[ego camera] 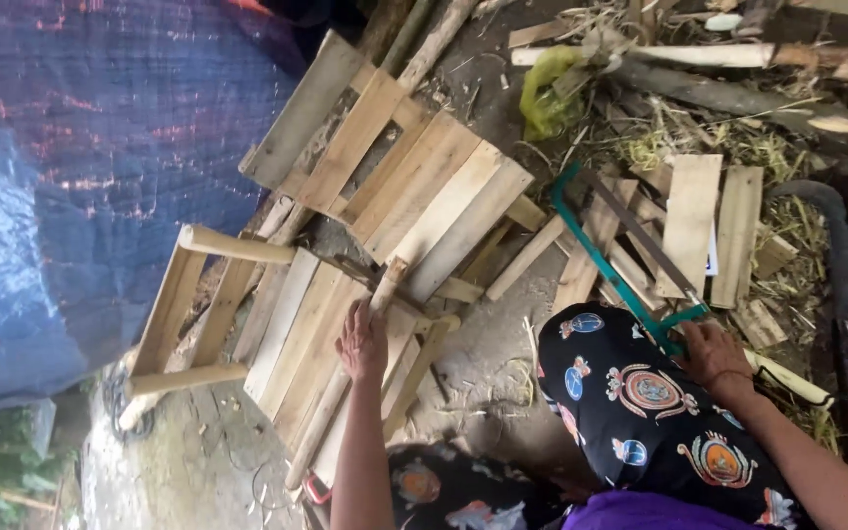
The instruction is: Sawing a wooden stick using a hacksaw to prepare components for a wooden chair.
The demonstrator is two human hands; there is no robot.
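Rough round pole, green-framed saw

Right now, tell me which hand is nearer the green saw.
Right. The right hand grips the green saw at its handle end, beside the patterned knee. The left hand is well away from it, holding a round wooden pole against the slatted wooden frame.

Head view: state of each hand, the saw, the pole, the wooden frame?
left hand: gripping the pole, shut
right hand: gripping the saw handle, shut
saw: green frame, lying across loose planks, not cutting
pole: round, lying along the slats of the frame
wooden frame: slatted, lying on the ground
loose planks: flat on the ground
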